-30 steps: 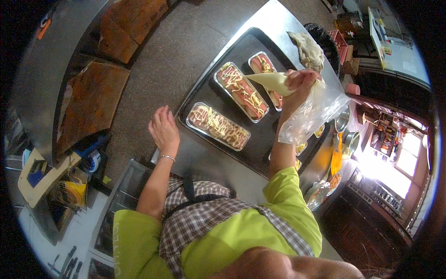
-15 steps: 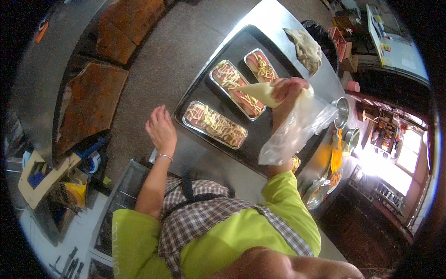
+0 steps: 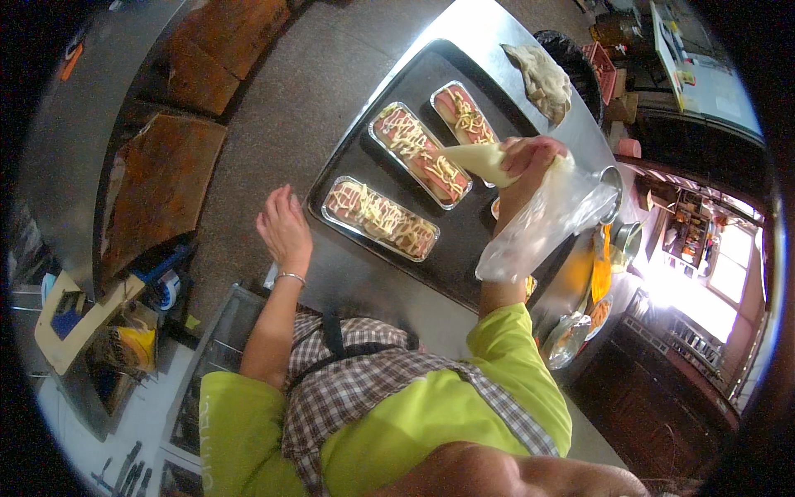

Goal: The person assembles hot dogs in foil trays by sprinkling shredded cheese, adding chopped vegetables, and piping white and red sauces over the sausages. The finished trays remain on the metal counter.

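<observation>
My right hand (image 3: 534, 157) is closed around a clear plastic piping bag (image 3: 479, 162) filled with pale cream-coloured sauce. The bag's tip points left, over the middle foil loaf tin (image 3: 418, 156), and its loose end hangs back over my forearm. Pink slices and thin squiggles of pale sauce top the food in this tin. A far foil tin (image 3: 460, 114) and a near foil tin (image 3: 383, 220) look similar. All stand on a dark baking tray (image 3: 472, 257); my right arm and the bag partly hide more tins. Beside the tray's left corner, my left hand (image 3: 286, 225) holds nothing, fingers outstretched.
The tray lies on a metal table (image 3: 476, 23). A crumpled beige cloth (image 3: 542, 81) rests at its far end. Along the right side stand metal bowls (image 3: 629, 243), an orange-handled utensil (image 3: 600, 269) and a foil-wrapped item (image 3: 567, 340). Brown boards (image 3: 161, 186) stand at the left.
My right hand and the piping bag have shifted slightly right, taking the tip away from over the middle tin's centre toward its right edge. My left hand stays nearly still.
</observation>
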Demonstrator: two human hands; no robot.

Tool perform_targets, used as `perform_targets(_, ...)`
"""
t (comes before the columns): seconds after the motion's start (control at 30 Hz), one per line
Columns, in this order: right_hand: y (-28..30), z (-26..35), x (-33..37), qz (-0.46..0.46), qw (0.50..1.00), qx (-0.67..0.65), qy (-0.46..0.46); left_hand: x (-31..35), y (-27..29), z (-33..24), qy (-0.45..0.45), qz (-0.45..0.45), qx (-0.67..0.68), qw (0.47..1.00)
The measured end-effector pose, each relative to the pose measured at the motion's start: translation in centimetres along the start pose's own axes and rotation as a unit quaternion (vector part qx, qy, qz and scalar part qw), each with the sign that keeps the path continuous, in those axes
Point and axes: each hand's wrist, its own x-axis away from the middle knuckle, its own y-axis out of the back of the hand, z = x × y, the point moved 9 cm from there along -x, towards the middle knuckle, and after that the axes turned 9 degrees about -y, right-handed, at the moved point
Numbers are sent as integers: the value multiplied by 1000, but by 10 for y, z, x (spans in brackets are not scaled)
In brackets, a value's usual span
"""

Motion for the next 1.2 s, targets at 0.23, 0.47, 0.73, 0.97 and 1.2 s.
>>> perform_targets(0.23,-7,8,15,51,999,-3,-5,-1,0,-2,2,10,1,1000)
perform_targets(0.47,32,-5,-6,-25,999,-35,-21,-2,3,-5,2,10,-9,1000)
perform_targets(0.73,28,-8,8,-13,998,-41,-34,-1,4,-6,-2,4,-10,1000)
perform_targets(0.97,20,6,26,50,999,2,-10,-1,3,-6,-1,8,-9,1000)
perform_targets(1.2,57,0,5,-25,999,-21,-39,0,4,-8,-1,-3,-5,1000)
